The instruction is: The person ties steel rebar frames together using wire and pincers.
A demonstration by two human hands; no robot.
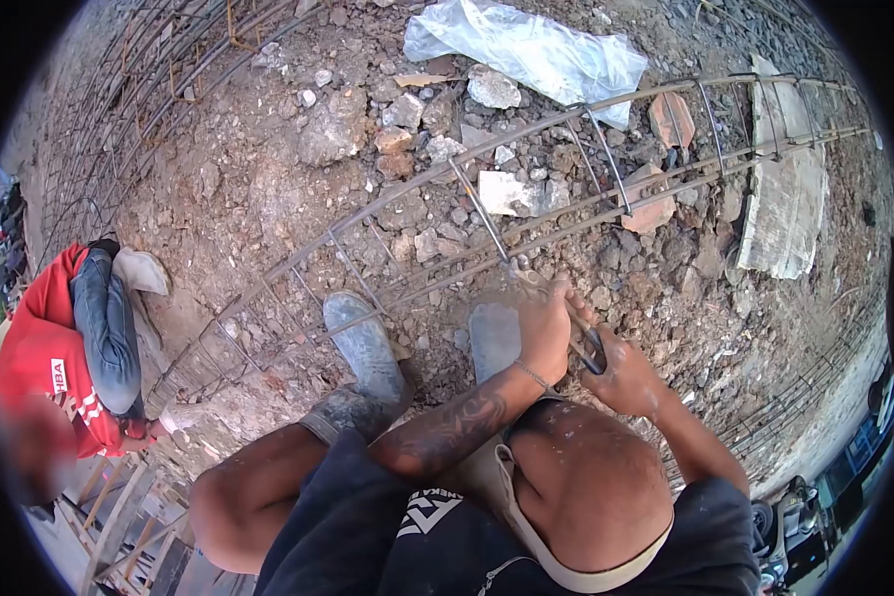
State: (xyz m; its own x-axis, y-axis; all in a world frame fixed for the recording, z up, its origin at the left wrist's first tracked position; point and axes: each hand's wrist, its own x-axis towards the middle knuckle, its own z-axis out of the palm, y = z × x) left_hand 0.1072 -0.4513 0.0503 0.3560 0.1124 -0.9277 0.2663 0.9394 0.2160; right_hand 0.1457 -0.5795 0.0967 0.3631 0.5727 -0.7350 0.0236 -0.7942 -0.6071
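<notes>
A long rebar cage with square stirrups crosses the ground in front of my knees. My left hand is closed around a long-handled metal tool that looks like pincers, close to the lower bar. The tool's head lies at the bar beside a stirrup; whether its jaws grip wire there is too small to tell. My right hand is closed on the handle end of the same tool, just right of and below my left hand. The fingers partly hide the handles.
A person in a red shirt crouches at the left by the cage's end. More rebar lies at upper left. Rubble, a plastic sheet, broken tiles and a grey board lie beyond the cage. My boots stand beside it.
</notes>
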